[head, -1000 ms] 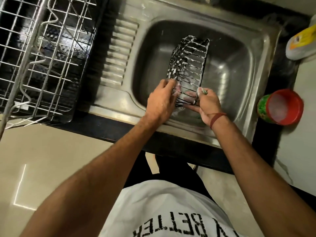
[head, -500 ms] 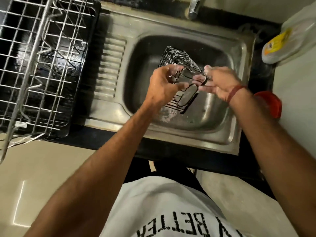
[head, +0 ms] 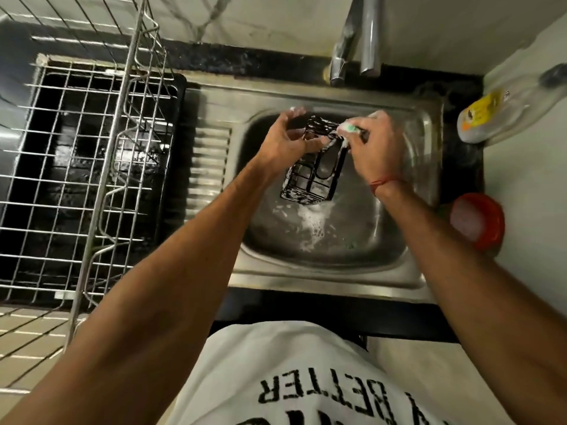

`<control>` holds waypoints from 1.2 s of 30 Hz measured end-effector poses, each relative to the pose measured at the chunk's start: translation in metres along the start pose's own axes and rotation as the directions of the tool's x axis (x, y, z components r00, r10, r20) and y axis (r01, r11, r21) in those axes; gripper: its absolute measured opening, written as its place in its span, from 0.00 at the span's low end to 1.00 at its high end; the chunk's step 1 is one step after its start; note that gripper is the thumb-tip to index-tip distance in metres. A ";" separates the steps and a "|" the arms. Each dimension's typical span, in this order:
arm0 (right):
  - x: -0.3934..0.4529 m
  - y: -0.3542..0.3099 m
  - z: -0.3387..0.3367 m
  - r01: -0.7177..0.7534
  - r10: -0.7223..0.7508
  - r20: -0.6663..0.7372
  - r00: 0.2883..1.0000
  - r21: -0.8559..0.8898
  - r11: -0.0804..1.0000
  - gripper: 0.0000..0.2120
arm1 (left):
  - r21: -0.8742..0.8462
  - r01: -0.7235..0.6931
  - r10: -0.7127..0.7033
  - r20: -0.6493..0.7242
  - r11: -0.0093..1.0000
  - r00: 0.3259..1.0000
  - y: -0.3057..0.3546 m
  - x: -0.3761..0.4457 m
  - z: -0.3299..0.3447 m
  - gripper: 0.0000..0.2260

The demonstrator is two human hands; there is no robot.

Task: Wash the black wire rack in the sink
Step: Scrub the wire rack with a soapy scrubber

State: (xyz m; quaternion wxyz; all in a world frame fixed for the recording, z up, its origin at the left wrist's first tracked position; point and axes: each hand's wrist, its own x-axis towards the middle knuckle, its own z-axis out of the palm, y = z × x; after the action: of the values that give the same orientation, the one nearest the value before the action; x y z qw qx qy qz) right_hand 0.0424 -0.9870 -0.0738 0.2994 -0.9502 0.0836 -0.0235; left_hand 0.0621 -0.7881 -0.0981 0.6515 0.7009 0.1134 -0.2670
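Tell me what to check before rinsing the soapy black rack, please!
1. Rack held firmly: ok. The left hand grips the black wire rack at its top edge.
2. Rack over the basin: ok. It hangs above the sink, not the counter.
3. Scrubbing finished: cannot tell. The right hand pinches a green scrubber against the rack's top corner, and foam covers the wires.
4. Tap running: not ok. No stream shows below the tap.
5. Drain clear: cannot tell. Suds hide the basin floor.
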 end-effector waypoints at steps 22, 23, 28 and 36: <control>0.003 -0.009 -0.008 0.193 -0.197 0.011 0.980 -0.237 0.952 0.07 | 0.426 -0.320 0.379 -0.057 0.846 0.924 -0.062 -0.032 0.014 0.46; -0.007 -0.014 -0.003 0.248 -0.234 0.085 0.969 -0.237 0.939 0.07 | 0.434 -0.321 0.387 -0.070 0.842 0.919 -0.062 -0.032 0.014 0.45; -0.040 -0.023 0.009 0.364 -0.327 0.228 0.917 -0.148 0.920 0.08 | 0.495 -0.333 0.451 -0.136 0.802 0.882 -0.068 -0.035 0.013 0.42; -0.072 -0.038 0.026 0.360 -0.331 0.262 0.907 -0.071 0.930 0.07 | 0.522 -0.276 0.424 -0.186 0.807 0.886 -0.074 -0.034 0.016 0.42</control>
State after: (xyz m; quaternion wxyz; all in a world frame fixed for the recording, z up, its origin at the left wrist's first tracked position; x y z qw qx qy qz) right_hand -0.0204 -0.9293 -0.0724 0.2423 -0.9613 -0.1225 0.0466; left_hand -0.0073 -0.7880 -0.1436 0.4704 0.8808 0.0062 -0.0531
